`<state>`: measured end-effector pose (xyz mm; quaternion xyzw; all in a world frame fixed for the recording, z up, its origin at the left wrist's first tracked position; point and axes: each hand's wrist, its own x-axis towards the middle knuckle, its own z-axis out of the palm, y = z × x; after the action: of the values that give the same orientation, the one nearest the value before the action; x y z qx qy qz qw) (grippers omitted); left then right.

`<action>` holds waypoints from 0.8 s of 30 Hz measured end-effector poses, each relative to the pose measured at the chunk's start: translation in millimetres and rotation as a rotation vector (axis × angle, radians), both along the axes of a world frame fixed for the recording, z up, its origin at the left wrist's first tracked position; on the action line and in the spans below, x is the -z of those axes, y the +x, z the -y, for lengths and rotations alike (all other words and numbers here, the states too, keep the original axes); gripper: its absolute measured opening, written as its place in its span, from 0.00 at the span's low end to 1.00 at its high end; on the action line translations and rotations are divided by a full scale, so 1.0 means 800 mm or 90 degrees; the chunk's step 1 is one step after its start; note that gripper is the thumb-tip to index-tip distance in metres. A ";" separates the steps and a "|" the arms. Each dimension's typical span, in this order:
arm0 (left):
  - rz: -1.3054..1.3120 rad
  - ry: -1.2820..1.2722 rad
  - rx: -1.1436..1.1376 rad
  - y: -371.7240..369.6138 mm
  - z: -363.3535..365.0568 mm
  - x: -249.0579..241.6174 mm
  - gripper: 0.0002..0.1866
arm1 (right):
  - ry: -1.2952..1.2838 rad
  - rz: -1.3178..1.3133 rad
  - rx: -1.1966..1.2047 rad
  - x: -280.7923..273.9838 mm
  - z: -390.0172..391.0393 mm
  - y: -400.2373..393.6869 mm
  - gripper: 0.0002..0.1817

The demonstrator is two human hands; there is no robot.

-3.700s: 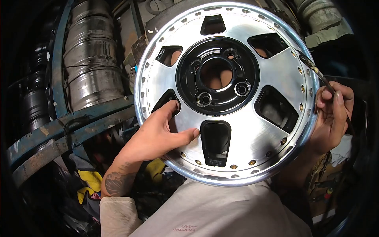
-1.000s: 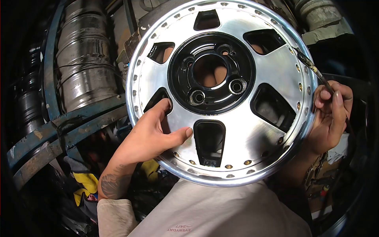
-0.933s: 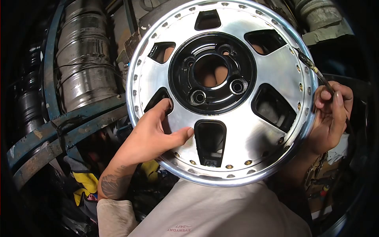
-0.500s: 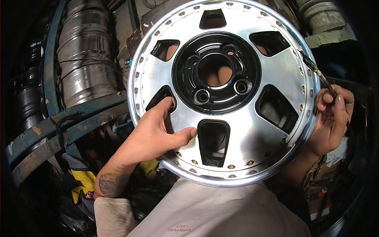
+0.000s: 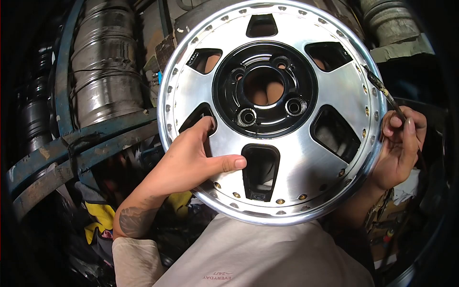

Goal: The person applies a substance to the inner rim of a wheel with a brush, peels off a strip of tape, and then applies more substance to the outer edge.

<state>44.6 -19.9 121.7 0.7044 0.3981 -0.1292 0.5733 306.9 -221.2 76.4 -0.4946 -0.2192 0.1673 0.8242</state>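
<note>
A polished silver car wheel (image 5: 294,165) with a glossy black hub centre (image 5: 224,95) faces me, tilted above my lap. My left hand (image 5: 189,155) grips its lower left spoke, with fingers hooked into one window and the thumb flat on the metal beside the bottom window. Small brass-coloured bolts sit in the ring of holes around the rim. At the right edge, my right hand (image 5: 404,148) pinches a thin paintbrush (image 5: 386,93) with a dark, paint-stained ferrule. The brush tip is right at the bolt ring on the upper right.
Stacked bare metal wheels (image 5: 105,62) stand on a worn blue metal rack (image 5: 107,126) at the left. Another wheel stack (image 5: 389,21) is at the upper right. A yellow and grey cloth (image 5: 100,217) hangs at the lower left.
The wheel has shifted slightly rightward in view. My left thumb reaches a little further across toward the bottom window. The brush stays by the rim with its tip slightly lower.
</note>
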 end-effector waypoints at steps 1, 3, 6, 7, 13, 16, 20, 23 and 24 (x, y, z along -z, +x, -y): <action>-0.022 -0.003 0.027 -0.004 -0.007 -0.001 0.35 | -0.003 0.001 0.004 0.000 -0.001 0.000 0.12; -0.019 -0.074 -0.015 -0.009 -0.012 -0.004 0.35 | 0.010 0.009 -0.013 0.001 0.000 0.001 0.12; 0.035 -0.184 -0.104 0.003 -0.009 -0.016 0.34 | 0.009 0.007 -0.012 0.003 0.002 0.003 0.12; 0.049 -0.206 -0.114 0.008 -0.007 -0.021 0.33 | 0.006 0.005 -0.010 0.003 0.002 0.003 0.12; -0.018 -0.054 -0.005 -0.002 -0.007 -0.004 0.36 | 0.014 0.006 -0.010 0.003 0.000 0.001 0.12; -0.028 0.007 -0.002 0.002 0.003 -0.002 0.35 | 0.011 0.008 -0.024 0.003 0.001 0.002 0.12; -0.044 -0.005 -0.043 -0.005 0.003 -0.002 0.35 | -0.018 0.003 0.010 0.001 0.000 0.000 0.12; 0.064 -0.081 -0.099 -0.010 -0.001 0.005 0.36 | -0.011 0.009 0.010 0.000 -0.001 -0.002 0.12; 0.076 -0.069 -0.065 -0.011 -0.002 0.006 0.36 | -0.009 0.012 0.008 0.000 -0.001 -0.002 0.12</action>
<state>35.8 -18.3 116.8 0.6578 0.3911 -0.0791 0.6389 305.6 -220.2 76.6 -0.5035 -0.2227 0.1588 0.8196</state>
